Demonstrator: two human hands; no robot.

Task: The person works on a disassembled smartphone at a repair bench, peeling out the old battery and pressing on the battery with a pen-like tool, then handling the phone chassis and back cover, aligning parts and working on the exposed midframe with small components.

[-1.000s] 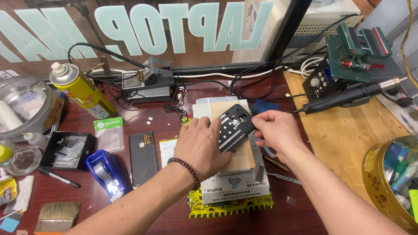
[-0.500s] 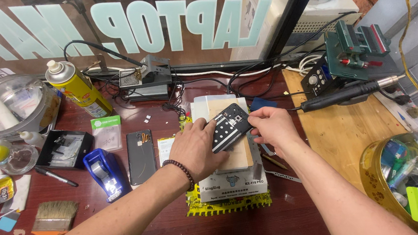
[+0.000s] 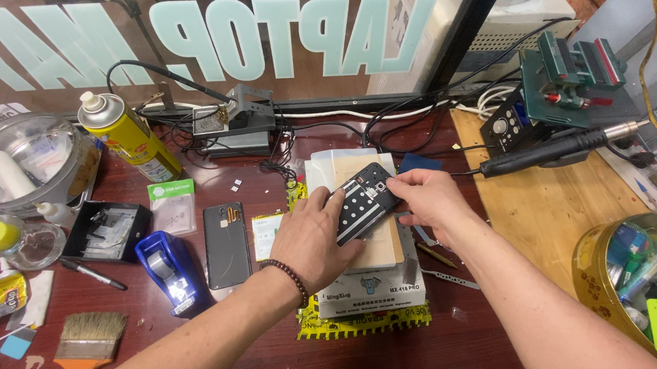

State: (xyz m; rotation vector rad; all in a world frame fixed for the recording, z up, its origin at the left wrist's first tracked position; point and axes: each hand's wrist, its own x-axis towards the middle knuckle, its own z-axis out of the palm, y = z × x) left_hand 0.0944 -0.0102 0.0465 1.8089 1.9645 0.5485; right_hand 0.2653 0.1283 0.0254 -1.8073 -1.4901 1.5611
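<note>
Looking down from the head view: both hands grip an opened black phone (image 3: 365, 202), tilted, over the tan pad of a white heating-plate box (image 3: 372, 286) mid-bench; left hand (image 3: 314, 240) wraps its lower-left edge, right hand (image 3: 426, 202) pinches the top-right corner near the camera end. Left of the left hand a phone back cover (image 3: 226, 245) lies flat beside a blue tape dispenser (image 3: 167, 270), a yellow spray can (image 3: 122, 135) behind them; a black hot-air handpiece (image 3: 551, 154) rests on the wooden board (image 3: 539, 213), right.

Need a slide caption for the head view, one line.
Both hands, left hand and right hand, hold an opened phone over a white box.
</note>
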